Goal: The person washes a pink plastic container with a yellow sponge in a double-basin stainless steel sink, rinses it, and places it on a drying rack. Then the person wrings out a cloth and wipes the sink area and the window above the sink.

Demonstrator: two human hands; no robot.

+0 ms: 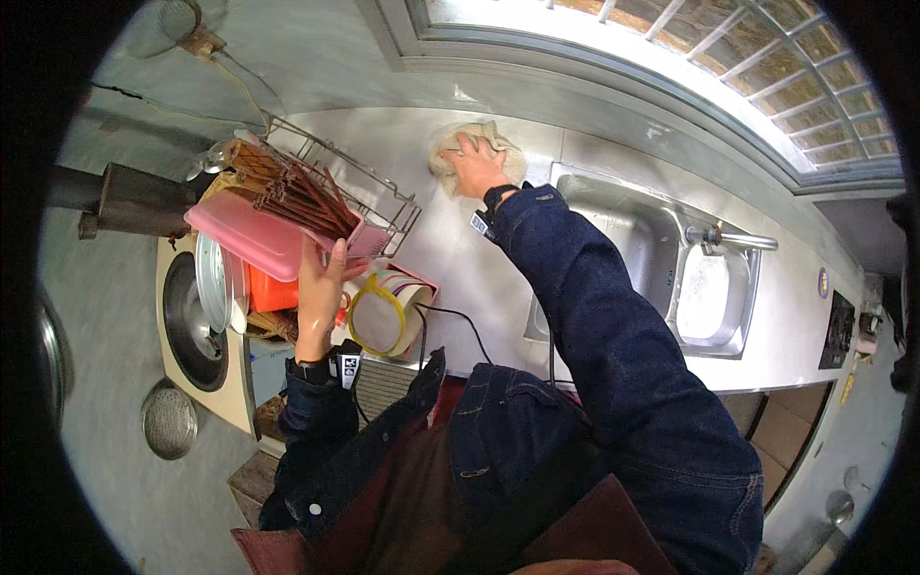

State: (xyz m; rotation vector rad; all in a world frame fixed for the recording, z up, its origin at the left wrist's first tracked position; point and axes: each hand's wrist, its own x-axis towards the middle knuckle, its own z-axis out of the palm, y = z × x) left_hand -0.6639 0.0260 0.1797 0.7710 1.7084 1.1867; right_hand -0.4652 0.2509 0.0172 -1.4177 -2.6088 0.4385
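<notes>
My right hand (474, 165) presses a beige cloth (512, 169) flat on the pale countertop (467, 287), left of the sink, with its fingers spread over it. At the left, my left hand (320, 291) is against the near side of a pink plastic container (248, 233), thumb raised; whether it grips the container cannot be told. A bundle of brown chopsticks (309, 201) lies over the container, near a wire rack (392, 198). Just right of my left hand stands a yellow-rimmed strainer (377, 316) against some stacked bowls (413, 305).
A double-basin metal sink (618, 215) with a faucet (733, 238) lies at the right. Metal lids (213, 277) and an orange container (272, 287) crowd the left, beside a large wok (190, 323). A black cable (463, 316) crosses the counter's near part. A barred window borders the back.
</notes>
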